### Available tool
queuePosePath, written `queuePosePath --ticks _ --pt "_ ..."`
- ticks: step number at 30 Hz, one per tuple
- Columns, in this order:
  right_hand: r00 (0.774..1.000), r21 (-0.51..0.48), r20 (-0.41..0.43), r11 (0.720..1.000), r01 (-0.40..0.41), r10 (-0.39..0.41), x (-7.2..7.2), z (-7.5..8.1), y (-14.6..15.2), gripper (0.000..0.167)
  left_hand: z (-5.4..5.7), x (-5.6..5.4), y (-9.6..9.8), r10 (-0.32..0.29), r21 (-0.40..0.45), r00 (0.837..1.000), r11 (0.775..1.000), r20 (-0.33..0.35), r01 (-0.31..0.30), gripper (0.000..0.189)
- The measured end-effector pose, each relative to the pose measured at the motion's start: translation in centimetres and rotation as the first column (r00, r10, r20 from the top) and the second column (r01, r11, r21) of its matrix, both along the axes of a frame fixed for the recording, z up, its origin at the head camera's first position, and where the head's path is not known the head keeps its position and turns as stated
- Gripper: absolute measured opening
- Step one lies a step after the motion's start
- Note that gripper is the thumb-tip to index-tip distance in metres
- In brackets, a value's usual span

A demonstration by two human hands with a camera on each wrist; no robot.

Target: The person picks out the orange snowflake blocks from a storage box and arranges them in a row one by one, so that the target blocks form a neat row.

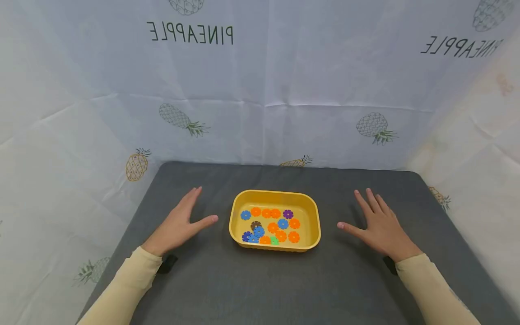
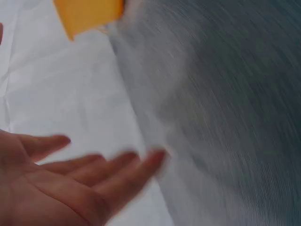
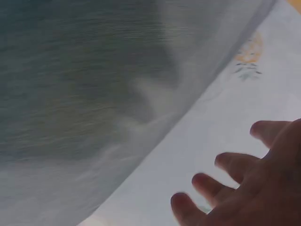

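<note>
A yellow tray (image 1: 275, 195) stands on the dark grey table between the two hands in the head view. In it lie several small notched discs: orange (image 1: 294, 237), blue (image 1: 245, 215), purple (image 1: 288, 214), brown (image 1: 255, 225) and green (image 1: 274, 240). To the left of the tray is my left hand (image 1: 178, 225), thumb spread from the fingers, holding nothing. My right hand (image 1: 378, 225) hovers at the tray's right with fingers spread, and nothing is in it. Each wrist view shows its palm bare; a corner of the yellow tray (image 2: 91, 16) shows at the top in the left one.
The dark grey table (image 1: 260, 284) has rounded far corners. Behind it and along both sides hangs a white cloth (image 1: 264, 81) printed with pineapples and mirrored lettering. Black straps (image 1: 167, 264) sit at the wrists.
</note>
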State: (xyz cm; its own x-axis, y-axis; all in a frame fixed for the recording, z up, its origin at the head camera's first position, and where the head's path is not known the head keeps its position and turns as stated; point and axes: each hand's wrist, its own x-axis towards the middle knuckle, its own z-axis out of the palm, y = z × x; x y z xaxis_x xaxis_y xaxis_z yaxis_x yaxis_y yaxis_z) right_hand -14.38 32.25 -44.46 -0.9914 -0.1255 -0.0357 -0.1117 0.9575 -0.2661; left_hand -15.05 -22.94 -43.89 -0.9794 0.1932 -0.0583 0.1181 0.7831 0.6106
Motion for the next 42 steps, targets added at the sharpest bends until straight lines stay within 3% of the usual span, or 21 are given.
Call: queuePosePath --ticks 4,9,17,22,26,33,38,42 --pt "0.998 -0.050 0.036 0.997 -0.055 0.056 -1.2 1.9 -1.5 0.119 0.2 -0.8 1.5 -0.033 0.141 0.999 0.989 -0.001 0.032 0.097" --pt "0.989 -0.106 0.047 0.985 -0.137 0.143 -2.8 4.2 -3.8 0.116 0.1 -2.1 3.4 -0.046 0.289 0.997 0.957 0.062 0.026 0.081" --pt "0.956 -0.183 0.035 0.943 -0.280 0.290 -5.3 6.9 -7.8 0.100 -0.2 -4.2 5.5 -0.080 0.436 0.987 0.900 0.140 0.011 0.063" --pt "0.925 -0.228 0.062 0.908 -0.352 0.374 -6.5 7.7 -10.4 0.083 -0.6 -5.0 6.0 -0.067 0.452 0.973 0.891 0.219 -0.040 0.058" --pt "0.897 -0.271 0.090 0.877 -0.396 0.433 -7.2 8.0 -12.8 0.068 -1.1 -5.4 6.0 -0.058 0.480 0.964 0.874 0.259 -0.077 0.051" --pt "0.845 -0.312 0.160 0.838 -0.447 0.510 -8.2 6.6 -16.7 0.048 -1.6 -5.4 5.6 -0.113 0.580 0.945 0.809 0.306 -0.091 0.051" --pt "0.809 -0.284 0.210 0.826 -0.487 0.549 -8.5 5.6 -18.6 0.038 -1.7 -5.4 5.4 -0.125 0.598 0.938 0.795 0.323 -0.100 0.052" --pt "0.798 -0.268 0.257 0.833 -0.484 0.546 -8.6 5.1 -19.5 0.034 -1.8 -5.4 5.2 -0.121 0.601 0.936 0.792 0.329 -0.109 0.051"
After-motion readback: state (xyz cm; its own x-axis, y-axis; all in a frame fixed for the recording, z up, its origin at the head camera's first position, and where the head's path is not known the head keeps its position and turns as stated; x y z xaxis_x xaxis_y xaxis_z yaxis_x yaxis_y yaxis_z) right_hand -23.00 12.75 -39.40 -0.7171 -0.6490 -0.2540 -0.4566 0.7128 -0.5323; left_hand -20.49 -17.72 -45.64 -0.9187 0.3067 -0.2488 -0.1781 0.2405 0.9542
